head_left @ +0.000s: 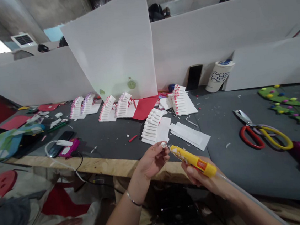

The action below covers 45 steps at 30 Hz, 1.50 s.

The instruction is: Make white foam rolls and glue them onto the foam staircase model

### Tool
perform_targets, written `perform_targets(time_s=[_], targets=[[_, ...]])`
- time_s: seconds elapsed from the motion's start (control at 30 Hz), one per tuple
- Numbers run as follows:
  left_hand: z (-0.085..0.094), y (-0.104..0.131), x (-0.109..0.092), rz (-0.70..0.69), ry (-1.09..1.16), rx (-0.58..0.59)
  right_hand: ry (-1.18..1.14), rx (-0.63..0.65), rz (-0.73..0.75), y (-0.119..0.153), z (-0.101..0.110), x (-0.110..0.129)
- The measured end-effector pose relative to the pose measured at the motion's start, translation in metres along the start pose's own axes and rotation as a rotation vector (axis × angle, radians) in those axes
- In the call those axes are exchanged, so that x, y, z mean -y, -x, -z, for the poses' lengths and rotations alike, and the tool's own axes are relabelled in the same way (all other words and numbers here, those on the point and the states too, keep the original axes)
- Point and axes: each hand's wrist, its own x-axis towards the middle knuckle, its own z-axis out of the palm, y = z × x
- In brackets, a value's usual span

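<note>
Grey worktop (217, 116), white scraps (227, 145) strewn. Lower centre: left hand (153, 161), grip pinching small white piece (163, 144); right hand (199, 176), grip round yellow glue pen (191, 158), metal tip (168, 146) at the piece. Risk: slip or tugged cable (245, 192) could push the tip, likely hot, onto pinching fingertips (158, 147).

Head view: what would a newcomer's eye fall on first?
Probably the yellow tool in the right hand, below centre, its tip at a small white piece pinched in the left hand. Next, the tall white board standing at the back, left of centre, with a green balloon picture low on it.
</note>
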Motion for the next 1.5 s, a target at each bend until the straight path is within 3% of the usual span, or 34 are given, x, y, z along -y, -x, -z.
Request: perform_targets(time_s=[0.63, 0.83, 1.03, 1.5], targets=[[0.000, 0.000, -0.002, -0.023, 0.031, 0.007, 0.003, 0.012, 0.035, 0.000, -0.001, -0.011], [0.000, 0.002, -0.006, 0.058, 0.001, 0.055, 0.004, 0.007, 0.068, 0.002, 0.000, -0.008], [-0.001, 0.000, -0.004, -0.018, -0.005, 0.058, 0.012, -0.011, 0.007, 0.002, -0.001, -0.010], [0.002, 0.001, -0.001, -0.038, 0.003, 0.049, 0.080, -0.026, -0.073, 0.002, -0.002, -0.009]])
